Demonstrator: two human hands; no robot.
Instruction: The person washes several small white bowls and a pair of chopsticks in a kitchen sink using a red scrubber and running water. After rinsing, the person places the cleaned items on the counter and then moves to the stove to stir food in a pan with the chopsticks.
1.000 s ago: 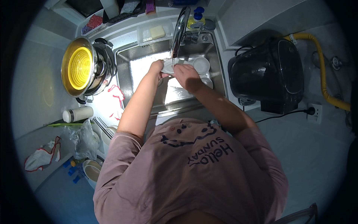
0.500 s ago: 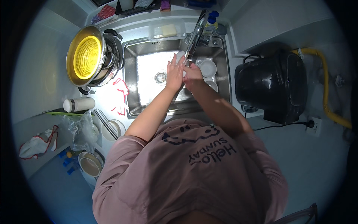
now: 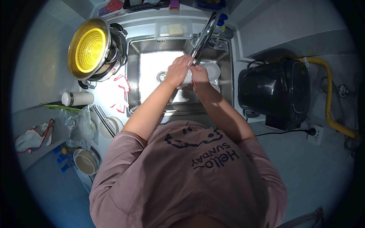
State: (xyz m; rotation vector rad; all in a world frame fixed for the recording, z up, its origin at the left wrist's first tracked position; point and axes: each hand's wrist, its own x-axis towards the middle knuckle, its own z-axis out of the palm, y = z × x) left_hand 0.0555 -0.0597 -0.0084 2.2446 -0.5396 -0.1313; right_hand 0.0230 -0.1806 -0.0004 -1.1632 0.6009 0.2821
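Note:
Under the faucet (image 3: pixel 203 38), my two hands are together over the steel sink (image 3: pixel 133 81). Between them is a white bowl (image 3: pixel 185 81), mostly covered by my fingers. My left hand (image 3: pixel 178 71) is bent over its far side, close below the spout. From the right, my right hand (image 3: pixel 199 75) grips its edge, with the thumb pointing up. Two more white bowls lie in the sink just right of my hands; the farther bowl (image 3: pixel 212 70) shows most, and the nearer is partly behind my right forearm. The drain (image 3: pixel 162 76) lies left of my left hand.
Stacked pots with a yellow colander (image 3: pixel 90 51) stand left of the sink. Nearer are a red-edged cloth (image 3: pixel 121 93), a white bottle (image 3: pixel 78 99), chopsticks (image 3: pixel 103 121) over a bowl, and a plastic bag (image 3: pixel 78 123). A black appliance (image 3: pixel 273 91) stands right; a soap dish (image 3: pixel 161 28) sits behind.
My left hand has gone from stretched, raised fingers to fingers bent over the bowl. The bowl now shows more below my hands. The whole view has shifted slightly.

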